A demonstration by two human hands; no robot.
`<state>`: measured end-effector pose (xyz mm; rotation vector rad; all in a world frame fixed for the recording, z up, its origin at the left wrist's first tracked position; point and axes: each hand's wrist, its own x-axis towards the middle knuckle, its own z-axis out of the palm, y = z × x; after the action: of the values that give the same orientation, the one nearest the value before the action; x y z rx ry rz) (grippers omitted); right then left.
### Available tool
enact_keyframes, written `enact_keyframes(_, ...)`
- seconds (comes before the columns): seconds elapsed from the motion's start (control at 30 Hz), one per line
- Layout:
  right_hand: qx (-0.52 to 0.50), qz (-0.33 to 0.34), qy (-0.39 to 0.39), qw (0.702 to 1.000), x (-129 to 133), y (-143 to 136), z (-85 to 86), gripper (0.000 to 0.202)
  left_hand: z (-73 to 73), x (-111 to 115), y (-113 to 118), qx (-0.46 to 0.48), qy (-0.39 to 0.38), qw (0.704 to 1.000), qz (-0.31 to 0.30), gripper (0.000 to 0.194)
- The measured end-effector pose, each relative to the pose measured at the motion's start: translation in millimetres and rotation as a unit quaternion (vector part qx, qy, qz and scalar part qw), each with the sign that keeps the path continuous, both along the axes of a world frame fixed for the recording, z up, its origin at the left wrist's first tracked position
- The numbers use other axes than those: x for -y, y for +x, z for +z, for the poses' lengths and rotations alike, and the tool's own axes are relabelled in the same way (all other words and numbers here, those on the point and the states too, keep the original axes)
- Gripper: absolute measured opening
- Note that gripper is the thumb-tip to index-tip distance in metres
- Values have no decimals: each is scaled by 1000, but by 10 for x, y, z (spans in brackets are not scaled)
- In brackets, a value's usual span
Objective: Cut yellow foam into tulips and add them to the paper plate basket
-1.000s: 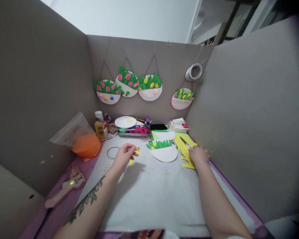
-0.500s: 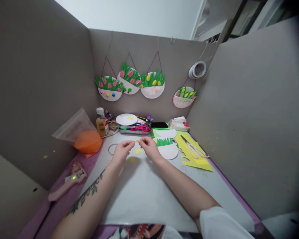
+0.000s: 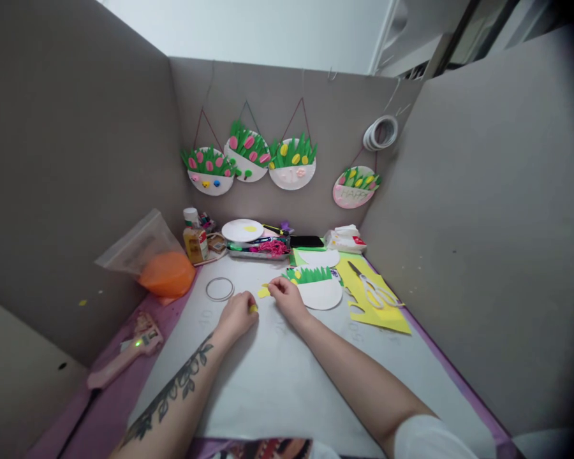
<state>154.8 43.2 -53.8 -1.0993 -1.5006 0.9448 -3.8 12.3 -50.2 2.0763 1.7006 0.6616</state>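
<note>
My left hand is low over the white table sheet, its fingers closed at a small yellow paper piece. My right hand pinches at another small yellow paper cutout, with a further yellow piece lying just beneath it on the sheet. Right beside that hand lies a half paper plate with green paper grass along its top edge. A few yellow bits show among the grass near my right wrist. My fingertips partly hide the small pieces.
White-handled scissors lie on yellow paper at the right. A wire ring is left of my hands. At the left edge sit a pink glue gun with its light on and a bag of orange material. A supply tray stands behind.
My hands have moved apart. The left came down toward me to the yellow piece on the sheet; the right lowered slightly beside the other yellow pieces.
</note>
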Motion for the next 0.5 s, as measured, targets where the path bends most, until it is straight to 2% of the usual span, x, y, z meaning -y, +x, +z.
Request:
enact_keyframes(0.13, -20, 13, 9, 1000, 43, -9, 17, 15, 42, 49, 15, 185, 10, 982, -26, 12)
enact_keyframes(0.27, -25, 27, -1, 999, 57, -14, 19, 15, 111, 29, -3, 370, -50, 927, 45, 27)
enact_keyframes(0.33, -9, 42, 13, 999, 77, -17, 39, 14, 108, -9, -40, 397, -44, 915, 52, 34)
enact_keyframes(0.5, 20, 77, 58, 995, 164, -62, 86, 10, 39, -67, -112, 350, 25, 936, 4, 45)
